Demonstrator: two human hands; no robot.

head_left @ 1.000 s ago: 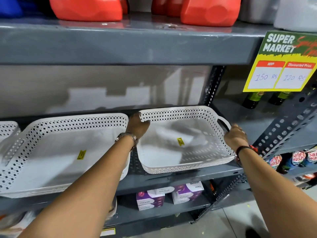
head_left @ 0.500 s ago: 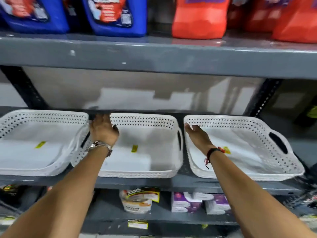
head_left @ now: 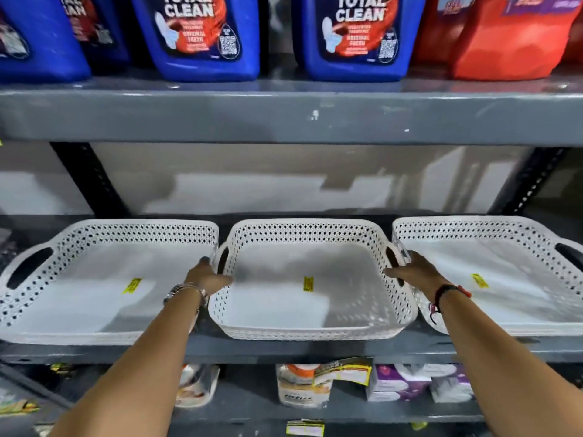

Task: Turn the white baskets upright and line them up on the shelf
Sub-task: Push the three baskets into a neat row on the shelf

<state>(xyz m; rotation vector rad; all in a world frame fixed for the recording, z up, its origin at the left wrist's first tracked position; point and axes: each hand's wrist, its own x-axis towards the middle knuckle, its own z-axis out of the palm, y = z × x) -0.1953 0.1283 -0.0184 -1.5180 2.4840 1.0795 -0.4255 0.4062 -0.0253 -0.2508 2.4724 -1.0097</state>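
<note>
On the grey shelf three white baskets stand upright in one row, open side up. At the far left is the left basket. It has a dark handle slot on its left wall and a small yellow sticker on its floor. Its right wall is just beside the middle basket.

My left hand, with a metal watch on the wrist, is at the left handle of the middle basket. The fingers are curled at the rim there, so this hand holds the handle side; how far the fingers close behind the wall I cannot tell.

The middle basket sits level near the front edge of the shelf, also with a yellow sticker inside.

My right hand, with a dark thread band on the wrist, lies on the right handle side of the same basket. The fingers are stretched and only a little bent, pressing on the wall, not wrapped around it.

The right basket stands touching or almost touching the middle one.

On the shelf above stand blue bottles and, further right, orange bottles.
</note>
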